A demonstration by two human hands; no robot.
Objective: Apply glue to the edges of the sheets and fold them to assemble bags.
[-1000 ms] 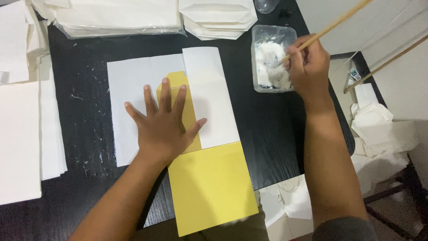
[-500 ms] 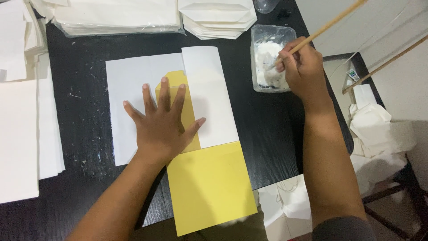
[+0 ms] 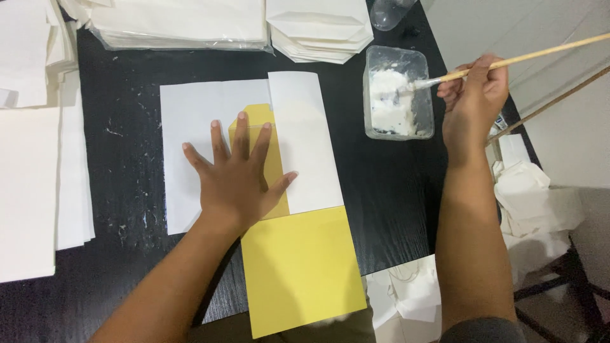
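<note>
My left hand (image 3: pixel 236 174) lies flat with fingers spread on a white paper sheet (image 3: pixel 190 121) and the yellow card template (image 3: pixel 298 273) under it. The sheet's right flap (image 3: pixel 308 143) is folded over the card. My right hand (image 3: pixel 473 101) grips a long wooden-handled brush (image 3: pixel 508 61); its bristles hang just over the right rim of a clear plastic tub (image 3: pixel 397 92) of white paste. The yellow card sticks out past the table's near edge.
Stacks of white paper (image 3: pixel 32 190) lie along the left side of the black table (image 3: pixel 127 63). More bundled sheets (image 3: pixel 184 22) and folded white bags (image 3: pixel 321 28) sit at the back. Crumpled white paper (image 3: pixel 530 197) lies off the table's right edge.
My right hand has pulled the brush out of the paste and drawn it to the right, over the tub's rim. My left hand stays pressed on the sheet.
</note>
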